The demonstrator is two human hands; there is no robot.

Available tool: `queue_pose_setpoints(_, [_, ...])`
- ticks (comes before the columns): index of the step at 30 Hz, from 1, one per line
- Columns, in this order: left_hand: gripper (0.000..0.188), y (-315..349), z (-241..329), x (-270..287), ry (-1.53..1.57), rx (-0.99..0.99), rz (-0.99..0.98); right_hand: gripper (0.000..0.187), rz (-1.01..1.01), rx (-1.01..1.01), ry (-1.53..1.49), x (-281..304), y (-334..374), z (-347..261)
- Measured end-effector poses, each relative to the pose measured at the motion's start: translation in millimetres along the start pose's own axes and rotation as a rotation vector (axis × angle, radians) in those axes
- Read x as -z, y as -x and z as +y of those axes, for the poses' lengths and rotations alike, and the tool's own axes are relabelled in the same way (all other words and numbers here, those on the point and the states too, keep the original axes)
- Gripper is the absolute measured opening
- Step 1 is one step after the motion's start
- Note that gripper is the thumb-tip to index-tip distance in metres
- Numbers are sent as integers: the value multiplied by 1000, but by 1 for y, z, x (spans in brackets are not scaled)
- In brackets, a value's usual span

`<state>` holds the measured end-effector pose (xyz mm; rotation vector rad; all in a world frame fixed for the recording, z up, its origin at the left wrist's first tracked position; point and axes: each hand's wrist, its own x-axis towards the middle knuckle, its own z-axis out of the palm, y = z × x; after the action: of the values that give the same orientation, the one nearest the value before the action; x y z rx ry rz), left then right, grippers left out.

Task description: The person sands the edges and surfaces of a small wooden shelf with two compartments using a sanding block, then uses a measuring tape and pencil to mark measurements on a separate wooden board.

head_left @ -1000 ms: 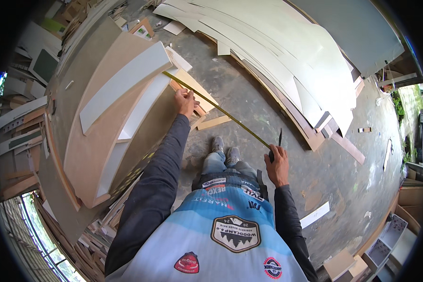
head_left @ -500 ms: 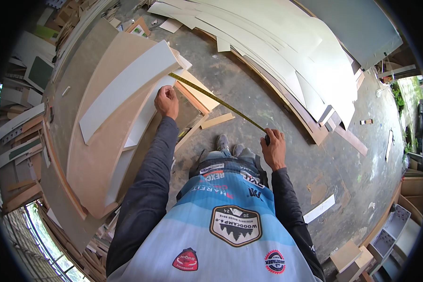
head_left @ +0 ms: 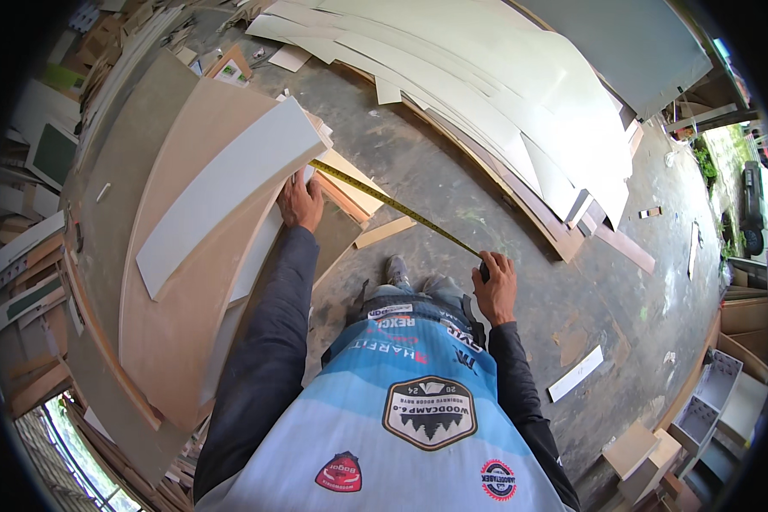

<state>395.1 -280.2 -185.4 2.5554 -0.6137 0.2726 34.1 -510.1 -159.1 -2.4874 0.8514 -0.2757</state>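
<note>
A yellow tape measure blade (head_left: 392, 202) stretches from the near right corner of a curved white board (head_left: 222, 188) across to my right hand (head_left: 497, 290). That hand is closed around the dark tape measure case (head_left: 485, 271), mostly covered by its fingers. My left hand (head_left: 301, 205) is at the board's edge, just below the blade's far end, its fingers bent against the edge; their tips are partly hidden. The white board lies on a larger curved brown panel (head_left: 175, 316).
Large white sheets (head_left: 486, 94) lie stacked at the far right. Beyond my feet are pale wood offcuts (head_left: 384, 232). A white strip (head_left: 575, 373) rests on the concrete floor (head_left: 538, 316) at right. Drawers (head_left: 708, 392) stand at the right rim, scrap boards (head_left: 38, 273) at left.
My left hand has moved from a pinch beside the panel up against the board's edge. My right hand stays on the tape measure, and the whole view has shifted slightly.
</note>
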Motion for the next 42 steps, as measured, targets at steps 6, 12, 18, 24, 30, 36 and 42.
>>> queue_pose_setpoints(6, [44,2,0,-6,-22,8,15,42,-70,-24,-57,6,4,5])
queue_pose_setpoints(12, [29,37,58,-8,148,-155,161,42,-160,-97,-90,33,36,52])
queue_pose_setpoints(18, [23,118,179,-17,282,-187,-194,37,-265,-356,-83,60,125,163])
queue_pose_setpoints(24, [17,108,241,-140,598,61,-720,37,-178,-761,26,55,160,228])
queue_pose_setpoints(30, [12,129,284,-448,353,-91,-980,39,3,-963,-6,-14,58,268])
queue_pose_setpoints(36, [29,171,332,-704,-56,-814,-1160,39,101,-1099,93,-39,10,320])
queue_pose_setpoints(42, [49,228,302,-843,-411,-1221,-859,40,5,-1180,181,-37,-19,347])
